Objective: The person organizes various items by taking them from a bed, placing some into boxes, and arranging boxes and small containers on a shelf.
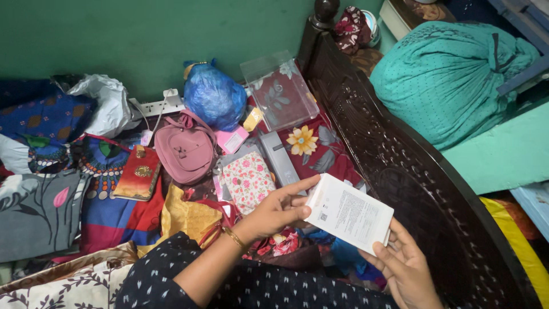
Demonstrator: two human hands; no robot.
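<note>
— What do the hands hold?
— A white box, lower centre of the frame. The left hand grips its left edge, fingers closed on it; the right hand clamps its lower right corner.
— And nearby?
— A pink handbag and blue plastic bag lie on the bed, left of centre.

Green wall, dark carved wooden bed frame (glossy), even light
</note>
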